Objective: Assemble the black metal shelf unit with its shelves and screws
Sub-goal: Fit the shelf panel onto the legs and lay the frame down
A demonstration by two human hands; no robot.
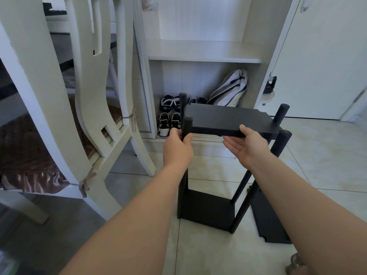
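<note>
No writing, label, brand mark or number is showing clearly enough to be read, neither on the black shelf [226, 120] and the post [188, 123] beside it, nor on the shoes [164, 124] behind them.

Left hand [179, 144] around black post [187, 126], right hand [247, 144] under black shelf [224, 120]
</note>
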